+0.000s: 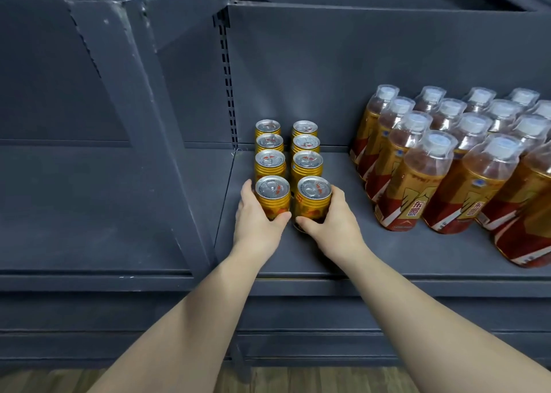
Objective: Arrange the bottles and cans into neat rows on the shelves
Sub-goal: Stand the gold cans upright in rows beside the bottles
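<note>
The front left can point(272, 197) and front right can point(313, 199) stand upright, side by side, heading two rows of four gold cans point(306, 143) on the dark shelf point(328, 252). The left grip point(256, 222) wraps the left one and the right grip point(334, 222) wraps the right one, thumbs across the near sides. Well apart to the right, amber bottles point(417, 172) stand in rows on the same shelf.

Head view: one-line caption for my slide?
Left hand and right hand grip the front cans of two rows; bottles stand alongside.
</note>
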Demonstrator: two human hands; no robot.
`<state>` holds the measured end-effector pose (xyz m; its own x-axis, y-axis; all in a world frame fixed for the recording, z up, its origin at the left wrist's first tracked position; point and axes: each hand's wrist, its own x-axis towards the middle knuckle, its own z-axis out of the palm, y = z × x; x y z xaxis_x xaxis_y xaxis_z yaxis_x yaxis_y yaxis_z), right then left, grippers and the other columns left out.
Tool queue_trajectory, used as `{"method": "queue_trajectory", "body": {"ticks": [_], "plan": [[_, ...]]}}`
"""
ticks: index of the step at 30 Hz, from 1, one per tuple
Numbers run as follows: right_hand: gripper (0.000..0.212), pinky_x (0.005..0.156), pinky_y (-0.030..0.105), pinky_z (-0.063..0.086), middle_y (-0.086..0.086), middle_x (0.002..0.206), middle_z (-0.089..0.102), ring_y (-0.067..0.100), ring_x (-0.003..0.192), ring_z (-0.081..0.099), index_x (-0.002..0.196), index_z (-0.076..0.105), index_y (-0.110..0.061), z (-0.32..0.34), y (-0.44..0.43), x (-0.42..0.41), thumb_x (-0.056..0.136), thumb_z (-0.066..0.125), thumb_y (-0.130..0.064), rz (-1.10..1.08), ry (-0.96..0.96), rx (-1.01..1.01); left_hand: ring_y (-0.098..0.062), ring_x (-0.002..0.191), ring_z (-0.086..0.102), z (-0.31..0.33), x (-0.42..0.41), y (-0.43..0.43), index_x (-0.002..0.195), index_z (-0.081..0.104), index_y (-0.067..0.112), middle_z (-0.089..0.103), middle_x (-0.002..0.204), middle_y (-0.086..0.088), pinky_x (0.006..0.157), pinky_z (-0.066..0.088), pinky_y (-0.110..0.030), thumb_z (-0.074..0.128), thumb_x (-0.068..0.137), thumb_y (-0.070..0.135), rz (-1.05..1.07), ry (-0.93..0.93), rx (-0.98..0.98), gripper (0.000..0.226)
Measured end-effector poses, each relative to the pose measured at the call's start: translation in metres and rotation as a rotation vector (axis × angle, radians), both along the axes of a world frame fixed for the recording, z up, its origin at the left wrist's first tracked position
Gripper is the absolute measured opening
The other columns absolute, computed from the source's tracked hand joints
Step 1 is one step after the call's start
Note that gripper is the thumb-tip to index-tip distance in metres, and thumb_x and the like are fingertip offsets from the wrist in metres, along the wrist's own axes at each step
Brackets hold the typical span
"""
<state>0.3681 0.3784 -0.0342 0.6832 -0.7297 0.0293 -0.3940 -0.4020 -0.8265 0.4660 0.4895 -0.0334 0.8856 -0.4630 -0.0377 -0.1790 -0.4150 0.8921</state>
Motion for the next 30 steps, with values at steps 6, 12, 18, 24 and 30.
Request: {"method": "queue_trajectory", "body": {"ticks": [6,12,18,24,30], "plan": [[0.082,0.103,0.031,0.042,-0.003,0.146,0.049,0.018,0.131,0.050,0.148,0.030,-0.022,0.001,-0.003,0.004,0.084,0.080,-0.029,0.006,0.006,-0.002,-0.021,0.134,0.045,0.004,-0.002,-0.004,0.150,0.026,0.024,0.041,0.148,0.000,0.105,0.042,-0.036,0.076,0.088,0.020,0.007,-0.029,0.011,0.080],[0.077,0.097,0.026,0.039,-0.003,0.144,0.050,0.019,0.130,0.050,0.146,0.033,-0.021,0.000,-0.006,0.011,0.084,0.080,-0.028,-0.009,-0.003,-0.010,-0.021,0.135,0.044,0.004,0.003,-0.008,0.152,0.021,0.025,0.041,0.150,0.000,0.106,0.040,-0.034,0.073,0.090,0.016,-0.005,-0.014,0.001,0.081],[0.075,0.094,0.024,0.036,-0.002,0.144,0.050,0.019,0.130,0.050,0.145,0.033,-0.020,0.000,-0.008,0.014,0.085,0.079,-0.029,-0.013,0.022,-0.022,-0.020,0.136,0.042,0.001,0.010,-0.010,0.154,0.017,0.027,0.039,0.151,0.002,0.108,0.039,-0.036,0.071,0.091,0.014,-0.034,0.018,-0.025,0.084],[0.076,0.095,0.025,0.037,-0.003,0.144,0.050,0.019,0.129,0.050,0.144,0.033,-0.022,0.000,-0.008,0.015,0.085,0.079,-0.030,-0.013,0.034,-0.025,-0.018,0.136,0.042,0.000,0.015,-0.009,0.153,0.018,0.028,0.040,0.150,0.002,0.106,0.038,-0.033,0.071,0.091,0.013,-0.064,0.020,-0.038,0.084],[0.077,0.095,0.024,0.037,-0.002,0.145,0.050,0.018,0.130,0.050,0.145,0.032,-0.020,0.001,-0.007,0.015,0.085,0.079,-0.030,-0.004,0.036,-0.027,-0.018,0.137,0.040,-0.003,0.015,-0.009,0.154,0.016,0.027,0.038,0.151,0.002,0.103,0.037,-0.029,0.070,0.091,0.012,-0.067,0.009,-0.031,0.084]]}}
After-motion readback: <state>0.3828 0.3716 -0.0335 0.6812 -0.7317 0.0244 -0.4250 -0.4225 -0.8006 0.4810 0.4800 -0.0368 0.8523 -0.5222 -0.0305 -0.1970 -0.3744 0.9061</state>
